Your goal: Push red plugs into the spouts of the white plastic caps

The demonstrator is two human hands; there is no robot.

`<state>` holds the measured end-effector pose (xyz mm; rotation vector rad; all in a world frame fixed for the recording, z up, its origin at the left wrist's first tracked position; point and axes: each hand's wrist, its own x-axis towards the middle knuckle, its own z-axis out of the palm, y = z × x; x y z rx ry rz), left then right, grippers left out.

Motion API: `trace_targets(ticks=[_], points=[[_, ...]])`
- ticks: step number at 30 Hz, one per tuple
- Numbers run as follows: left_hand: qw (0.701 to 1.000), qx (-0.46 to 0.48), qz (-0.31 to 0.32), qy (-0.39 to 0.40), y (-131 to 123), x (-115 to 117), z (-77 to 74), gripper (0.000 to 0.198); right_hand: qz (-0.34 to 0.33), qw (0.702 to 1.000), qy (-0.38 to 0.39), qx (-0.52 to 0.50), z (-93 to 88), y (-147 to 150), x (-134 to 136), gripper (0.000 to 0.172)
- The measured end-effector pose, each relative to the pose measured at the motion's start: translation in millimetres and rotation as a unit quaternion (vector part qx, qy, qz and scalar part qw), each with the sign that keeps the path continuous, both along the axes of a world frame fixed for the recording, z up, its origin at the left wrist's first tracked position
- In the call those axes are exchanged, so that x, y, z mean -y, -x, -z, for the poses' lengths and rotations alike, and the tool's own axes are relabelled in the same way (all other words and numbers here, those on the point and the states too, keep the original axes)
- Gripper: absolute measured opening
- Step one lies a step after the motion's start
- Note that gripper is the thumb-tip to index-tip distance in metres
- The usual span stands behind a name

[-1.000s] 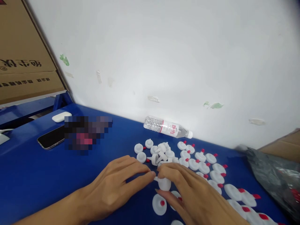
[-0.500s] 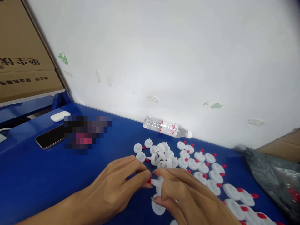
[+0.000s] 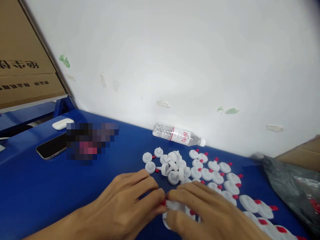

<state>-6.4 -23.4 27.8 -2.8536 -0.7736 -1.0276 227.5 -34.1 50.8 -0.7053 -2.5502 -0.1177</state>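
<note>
My left hand (image 3: 125,206) and my right hand (image 3: 215,216) meet low over the blue table (image 3: 37,193). The left thumb and forefinger pinch a small red cap (image 3: 163,202). My right hand's fingers are wrapped around a white plastic disc piece (image 3: 175,206), and the red cap touches its spout. Just beyond the hands lies a heap of white disc pieces without caps (image 3: 170,163). Rows of white disc pieces with red caps (image 3: 220,176) run to the right.
A clear water bottle (image 3: 178,135) lies against the white wall. A phone (image 3: 51,150) and a white earbud case (image 3: 62,123) lie at the left, beside a blurred patch. Cardboard boxes (image 3: 22,76) stand far left. A dark plastic bag (image 3: 295,190) sits at the right.
Both hands have drawn nearer to me and lower. A red cap has appeared in the left fingertips and come up against the white piece in the right hand.
</note>
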Motion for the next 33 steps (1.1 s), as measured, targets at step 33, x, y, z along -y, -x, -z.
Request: trace_targets(ticks=[33], points=[[0.979,-0.196,-0.046,0.021,25,-28,2.0,0.029,0.14,0.983,0.111,0.042,9.5,-59,-53,0.009]])
